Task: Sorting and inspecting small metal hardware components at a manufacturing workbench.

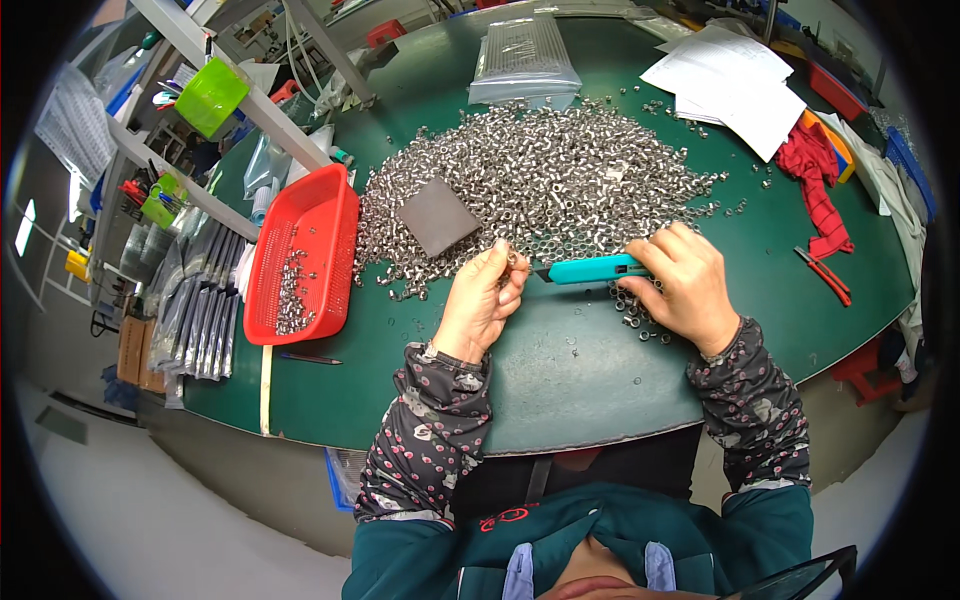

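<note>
My left hand [482, 303] pinches a small metal nut [512, 262] between its fingertips, just above the green table [560, 370]. My right hand [682, 283] grips a teal utility knife [592, 268] whose tip points left toward that nut. A big heap of small silver nuts [540, 175] spreads across the table right behind both hands. On the heap's left part lies a dark grey square pad [437, 216]. Several loose nuts [640, 320] lie under my right hand.
A red plastic tray [325, 215] holding several nuts sits at the left. A clear bag of parts [524, 55] and white paper sheets [735, 80] lie at the back. Red cloth [820, 180] and red-handled pliers [825, 275] are at the right. Metal shelving stands far left.
</note>
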The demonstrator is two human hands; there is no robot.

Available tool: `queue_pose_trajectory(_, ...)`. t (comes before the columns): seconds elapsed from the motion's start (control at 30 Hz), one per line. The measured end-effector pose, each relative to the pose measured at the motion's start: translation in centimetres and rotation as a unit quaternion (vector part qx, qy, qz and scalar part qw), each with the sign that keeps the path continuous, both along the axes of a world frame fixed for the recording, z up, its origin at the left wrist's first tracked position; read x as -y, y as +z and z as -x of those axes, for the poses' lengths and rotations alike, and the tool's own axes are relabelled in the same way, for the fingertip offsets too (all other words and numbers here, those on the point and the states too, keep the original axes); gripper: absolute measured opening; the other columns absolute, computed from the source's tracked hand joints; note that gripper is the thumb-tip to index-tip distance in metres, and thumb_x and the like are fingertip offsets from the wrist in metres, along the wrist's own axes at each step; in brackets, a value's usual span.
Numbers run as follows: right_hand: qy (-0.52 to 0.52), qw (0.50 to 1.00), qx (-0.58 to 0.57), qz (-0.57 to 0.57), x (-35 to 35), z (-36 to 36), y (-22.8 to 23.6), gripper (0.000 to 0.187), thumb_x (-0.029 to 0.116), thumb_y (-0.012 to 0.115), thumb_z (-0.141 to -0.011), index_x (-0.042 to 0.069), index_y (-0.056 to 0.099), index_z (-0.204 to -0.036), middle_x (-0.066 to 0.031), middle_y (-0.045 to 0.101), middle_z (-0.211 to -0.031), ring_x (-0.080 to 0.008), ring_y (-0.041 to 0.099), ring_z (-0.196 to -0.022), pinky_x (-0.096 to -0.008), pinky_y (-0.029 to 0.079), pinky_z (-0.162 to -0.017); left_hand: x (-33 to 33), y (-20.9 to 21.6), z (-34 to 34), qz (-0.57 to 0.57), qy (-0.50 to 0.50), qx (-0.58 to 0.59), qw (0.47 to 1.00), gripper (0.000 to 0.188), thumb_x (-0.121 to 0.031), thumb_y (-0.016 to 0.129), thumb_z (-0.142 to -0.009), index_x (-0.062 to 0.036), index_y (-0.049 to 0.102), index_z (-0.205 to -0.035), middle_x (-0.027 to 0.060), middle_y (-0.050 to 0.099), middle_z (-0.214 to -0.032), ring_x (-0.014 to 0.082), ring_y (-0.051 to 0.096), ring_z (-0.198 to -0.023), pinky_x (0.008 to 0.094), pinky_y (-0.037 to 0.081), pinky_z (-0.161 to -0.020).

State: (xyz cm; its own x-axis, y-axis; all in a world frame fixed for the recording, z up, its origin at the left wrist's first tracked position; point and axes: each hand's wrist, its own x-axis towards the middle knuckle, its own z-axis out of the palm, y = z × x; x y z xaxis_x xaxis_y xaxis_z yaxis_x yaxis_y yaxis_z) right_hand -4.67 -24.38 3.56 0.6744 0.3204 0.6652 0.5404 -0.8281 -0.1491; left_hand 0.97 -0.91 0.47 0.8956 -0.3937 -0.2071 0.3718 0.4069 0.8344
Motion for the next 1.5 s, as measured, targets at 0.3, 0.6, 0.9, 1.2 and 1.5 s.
queue_pose_trajectory(0.3,0.003,1.0,-0.002,0.016,0.1,0.2,0.1,0.027,0.016,0.07,-0.058,0.008,0.057,-0.08,-0.0035,0.047,-0.066,-0.0212,0.048,-0.065,-0.0329,0.04,-0.056,-0.1,0.2,0.0,0.018,0.012,-0.028,0.999,0.031,-0.033,0.043,-0.09,-0.0054,0.05,-0.077,0.0032,0.046,-0.066,0.0047,0.032,-0.044,0.0151,0.021,-0.033)
queue_pose_trajectory(0.6,0.023,0.998,-0.048,0.045,0.2,0.1,-0.5,0.026,0.017,0.071,-0.058,0.007,0.057,-0.077,-0.0041,0.048,-0.066,-0.0218,0.05,-0.065,-0.0333,0.042,-0.056,-0.2,0.1,-0.2,0.046,0.002,-0.029,0.999,0.03,-0.033,0.044,-0.09,-0.0062,0.049,-0.078,0.0024,0.045,-0.066,0.0047,0.033,-0.046,0.015,0.022,-0.034)
queue_pose_trajectory(0.9,-0.022,1.0,-0.013,-0.008,0.6,-0.1,-0.1,0.027,0.015,0.07,-0.06,0.007,0.057,-0.082,-0.0044,0.048,-0.066,-0.0209,0.05,-0.063,-0.0322,0.042,-0.053,-1.1,0.5,-0.8,0.042,0.028,0.021,0.998,0.011,-0.017,0.049,-0.086,-0.0061,0.049,-0.085,0.0009,0.045,-0.07,0.0081,0.04,-0.054,0.0164,0.027,-0.036)
queue_pose_trajectory(1.2,-0.012,1.0,-0.017,-0.008,0.4,-0.2,-0.3,0.026,0.017,0.07,-0.061,0.007,0.057,-0.081,-0.0035,0.049,-0.066,-0.0198,0.05,-0.063,-0.0315,0.042,-0.053,1.3,0.6,0.9,-0.605,0.091,0.357,0.706,0.014,-0.015,0.064,-0.07,-0.0049,0.057,-0.077,0.0072,0.054,-0.071,0.0216,0.054,-0.063,0.0332,0.042,-0.057)
queue_pose_trajectory(1.5,-0.012,1.0,-0.017,-0.018,0.5,-0.2,-0.4,0.026,0.018,0.07,-0.061,0.007,0.057,-0.081,-0.0047,0.049,-0.066,-0.0209,0.05,-0.062,-0.0326,0.042,-0.052,0.1,0.3,0.0,-0.158,0.033,0.105,0.981,0.011,-0.013,0.055,-0.082,-0.0054,0.048,-0.085,0.0018,0.049,-0.068,0.0067,0.038,-0.048,0.0194,0.031,-0.039)
